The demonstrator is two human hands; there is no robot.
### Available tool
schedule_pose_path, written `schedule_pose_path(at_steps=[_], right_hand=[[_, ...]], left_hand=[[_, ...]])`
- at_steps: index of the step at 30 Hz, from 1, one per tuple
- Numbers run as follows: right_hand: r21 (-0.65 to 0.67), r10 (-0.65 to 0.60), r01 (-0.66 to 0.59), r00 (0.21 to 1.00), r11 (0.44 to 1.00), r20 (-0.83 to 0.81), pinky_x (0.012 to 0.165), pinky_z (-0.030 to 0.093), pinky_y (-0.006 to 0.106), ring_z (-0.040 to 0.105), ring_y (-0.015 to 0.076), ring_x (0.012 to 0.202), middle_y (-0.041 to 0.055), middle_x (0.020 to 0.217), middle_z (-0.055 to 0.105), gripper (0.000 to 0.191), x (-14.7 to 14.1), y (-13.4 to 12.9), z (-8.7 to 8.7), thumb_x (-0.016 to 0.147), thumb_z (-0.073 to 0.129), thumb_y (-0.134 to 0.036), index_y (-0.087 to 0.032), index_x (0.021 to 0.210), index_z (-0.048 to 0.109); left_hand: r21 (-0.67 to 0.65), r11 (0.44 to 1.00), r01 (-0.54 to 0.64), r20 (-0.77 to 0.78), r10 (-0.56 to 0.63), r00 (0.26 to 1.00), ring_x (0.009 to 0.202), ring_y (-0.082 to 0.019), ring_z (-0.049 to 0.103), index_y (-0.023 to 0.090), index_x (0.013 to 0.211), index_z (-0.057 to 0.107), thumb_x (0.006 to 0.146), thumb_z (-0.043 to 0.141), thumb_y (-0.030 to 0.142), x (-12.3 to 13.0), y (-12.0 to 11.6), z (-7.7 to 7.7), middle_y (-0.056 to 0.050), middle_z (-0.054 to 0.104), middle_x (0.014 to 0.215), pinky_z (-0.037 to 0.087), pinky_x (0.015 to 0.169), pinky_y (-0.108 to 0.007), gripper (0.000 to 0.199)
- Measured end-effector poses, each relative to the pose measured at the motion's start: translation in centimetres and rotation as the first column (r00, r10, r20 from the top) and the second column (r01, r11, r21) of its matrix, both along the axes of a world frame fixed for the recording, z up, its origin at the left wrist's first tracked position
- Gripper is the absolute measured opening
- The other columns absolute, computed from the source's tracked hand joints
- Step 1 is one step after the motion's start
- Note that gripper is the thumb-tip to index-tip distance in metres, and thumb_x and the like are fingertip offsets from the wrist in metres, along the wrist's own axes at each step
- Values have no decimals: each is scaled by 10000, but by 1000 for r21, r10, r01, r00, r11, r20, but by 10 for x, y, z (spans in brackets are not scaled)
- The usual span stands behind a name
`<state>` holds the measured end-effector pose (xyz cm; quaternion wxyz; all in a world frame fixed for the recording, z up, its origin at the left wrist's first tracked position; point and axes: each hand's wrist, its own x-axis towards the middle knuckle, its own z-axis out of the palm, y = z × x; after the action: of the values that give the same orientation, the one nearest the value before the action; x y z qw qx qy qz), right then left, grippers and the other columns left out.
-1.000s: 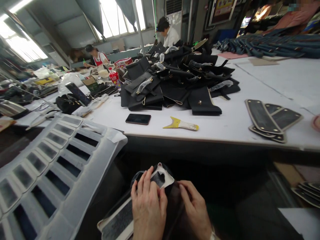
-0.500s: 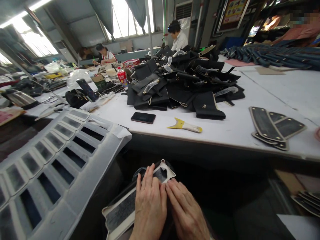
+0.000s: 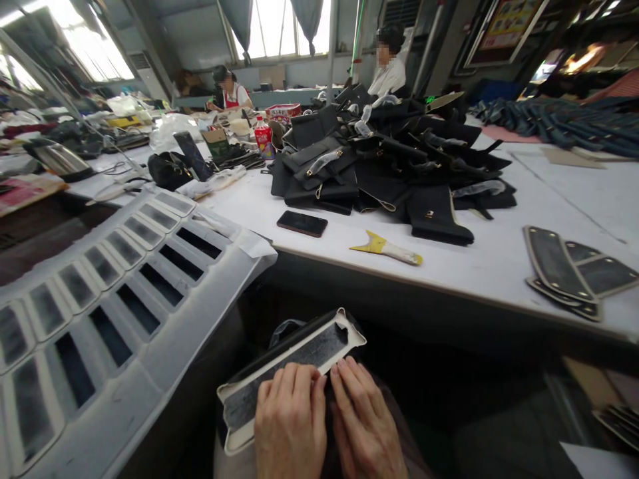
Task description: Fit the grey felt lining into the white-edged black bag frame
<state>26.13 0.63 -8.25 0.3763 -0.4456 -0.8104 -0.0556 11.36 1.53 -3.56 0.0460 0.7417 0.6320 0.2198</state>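
Note:
On my lap lies a black bag (image 3: 294, 362) with its long rectangular end turned up. A grey panel with a cream border fills that end, and the border stands up at the corners. My left hand (image 3: 292, 419) closes over the near long edge around its middle. Just to its right, my right hand (image 3: 367, 416) grips the same edge close to the far right corner, fingers pressed together. Both thumbs are mostly hidden. Behind the bag, a bit of clear plastic (image 3: 285, 329) pokes out.
At left, a sloping board (image 3: 164, 362) carries rows of cream-edged grey panels. The white table (image 3: 239, 206) ahead bears a phone (image 3: 302, 223), a yellow-ended tool (image 3: 384, 247), a heap of black bags (image 3: 384, 159) and stacked dark pieces (image 3: 564, 266). Two people sit beyond.
My left hand has moved back from across the panel to the near edge, baring more of the panel. The right hand stays on that edge. The view has swung slightly left.

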Motion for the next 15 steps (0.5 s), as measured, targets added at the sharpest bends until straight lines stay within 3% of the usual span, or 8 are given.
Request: schedule_pose_path(at_steps=[6,15], right_hand=[[-16,-12,12,1000,1000,2,1024,465,424,463,307,1309,183,1311,582,635,-10,-4,-2,848,455,-23,-49,1476,369],[-9,17,-17,1000,1000,-15,1023,478,422,481,310,1294,178,1295,588,621,-26,-8,-1,849,450,-19,-53,1466,392]], left_hand=[[84,994,73,-27,-71,997,751,-186,612,216,921,592,943,482,160,-13,-5,-3,-7,653,826,388,717,-332,126],[67,998,19,22,-20,1000,716,-178,606,222,849,590,931,511,166,-26,-11,1,19,659,773,344,723,-346,127]])
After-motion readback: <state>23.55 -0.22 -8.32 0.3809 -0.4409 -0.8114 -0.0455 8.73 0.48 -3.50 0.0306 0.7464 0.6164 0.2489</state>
